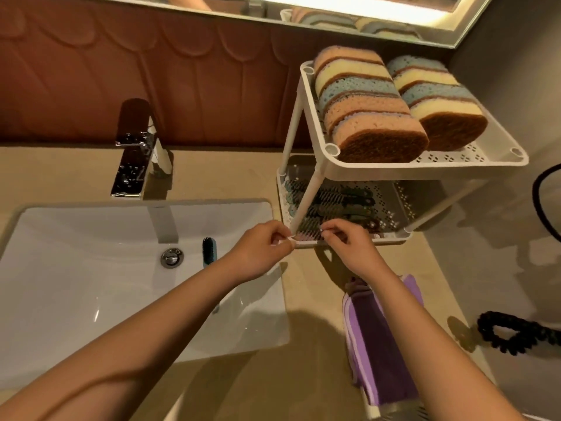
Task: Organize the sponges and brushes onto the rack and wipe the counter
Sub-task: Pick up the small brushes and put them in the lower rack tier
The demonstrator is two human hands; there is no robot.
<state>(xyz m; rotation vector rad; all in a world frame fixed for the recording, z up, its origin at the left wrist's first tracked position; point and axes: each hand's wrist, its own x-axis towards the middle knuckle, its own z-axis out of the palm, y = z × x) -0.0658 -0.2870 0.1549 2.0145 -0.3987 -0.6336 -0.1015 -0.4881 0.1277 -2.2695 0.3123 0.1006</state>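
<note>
A white two-tier rack (425, 168) stands on the counter right of the sink. Its top shelf holds two rows of sponges (364, 98) on edge, in orange, yellow and blue. Several dark brushes (334, 205) lie on the lower shelf. My left hand (261, 250) pinches the front left corner of the lower shelf. My right hand (349, 241) pinches the shelf's front rim, beside a brush. One blue brush (209, 250) with black bristles lies in the white sink (91, 268). A folded purple cloth (376, 338) lies on the beige counter (303, 299), partly under my right forearm.
A chrome faucet (136, 159) stands behind the basin, with the drain plug (171, 257) below it. A black braided loop (522, 332) lies at the counter's right edge. A mirror (334, 13) runs above the brown wall panel.
</note>
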